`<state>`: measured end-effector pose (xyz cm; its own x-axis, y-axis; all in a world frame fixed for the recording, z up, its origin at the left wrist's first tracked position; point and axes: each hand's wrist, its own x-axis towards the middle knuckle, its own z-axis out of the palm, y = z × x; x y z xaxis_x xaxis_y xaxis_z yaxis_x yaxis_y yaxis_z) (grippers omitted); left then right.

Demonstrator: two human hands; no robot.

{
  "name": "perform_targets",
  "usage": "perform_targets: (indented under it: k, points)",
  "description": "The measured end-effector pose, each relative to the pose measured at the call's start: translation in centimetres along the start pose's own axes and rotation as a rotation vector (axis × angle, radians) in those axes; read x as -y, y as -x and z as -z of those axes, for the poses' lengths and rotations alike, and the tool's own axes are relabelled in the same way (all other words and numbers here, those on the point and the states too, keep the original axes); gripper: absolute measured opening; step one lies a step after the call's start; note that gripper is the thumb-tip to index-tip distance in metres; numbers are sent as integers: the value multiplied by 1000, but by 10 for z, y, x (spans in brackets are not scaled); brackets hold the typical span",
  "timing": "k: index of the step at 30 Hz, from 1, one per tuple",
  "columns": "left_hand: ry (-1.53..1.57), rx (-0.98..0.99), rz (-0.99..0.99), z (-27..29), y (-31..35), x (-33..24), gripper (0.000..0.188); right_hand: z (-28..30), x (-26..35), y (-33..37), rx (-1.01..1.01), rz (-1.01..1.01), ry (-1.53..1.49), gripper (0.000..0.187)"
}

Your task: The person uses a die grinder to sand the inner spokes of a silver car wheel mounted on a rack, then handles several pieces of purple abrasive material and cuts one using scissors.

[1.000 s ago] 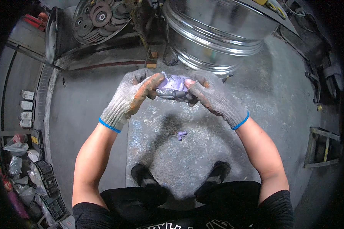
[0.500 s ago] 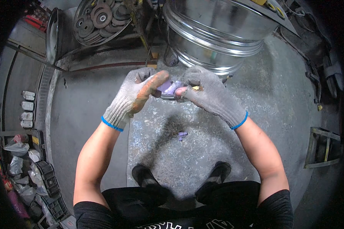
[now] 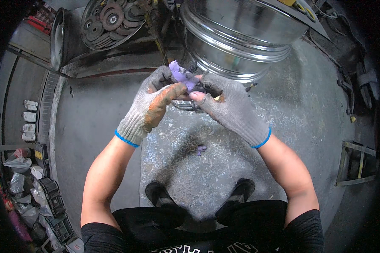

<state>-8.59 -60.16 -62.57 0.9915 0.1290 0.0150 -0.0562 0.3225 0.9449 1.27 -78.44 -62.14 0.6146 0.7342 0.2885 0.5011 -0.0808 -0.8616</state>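
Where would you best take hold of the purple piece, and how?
Probably pinch its free end from the far side: the purple piece looks thin and ragged, and that end juts away from the wearer, while its near end lies between left grip and right grip.

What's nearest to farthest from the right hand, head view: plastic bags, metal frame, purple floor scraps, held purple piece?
From the right hand:
1. Purple piece: its left, in its grip.
2. Purple scraps: below, slightly left.
3. Metal frame: far right.
4. Plastic bags: far left.
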Motion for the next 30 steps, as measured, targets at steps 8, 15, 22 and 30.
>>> perform_targets:
  k: [8, 15, 22, 30]
  points:
    - [-147, -90, 80, -1, -1, 1, 43, 4, 4, -8, 60, -126, -128, 37]
    - [-121, -175, 249, 0, -3, 7, 31, 4, 1, -7, 81, -223, -171, 40]
    - [-79, -103, 97, -7, 0, 9, 32, 1, -11, -2, 4, -88, -186, 38]
    - [-137, -113, 135, -3, 0, 12, 26, 7, -3, -1, 26, -102, -134, 40]
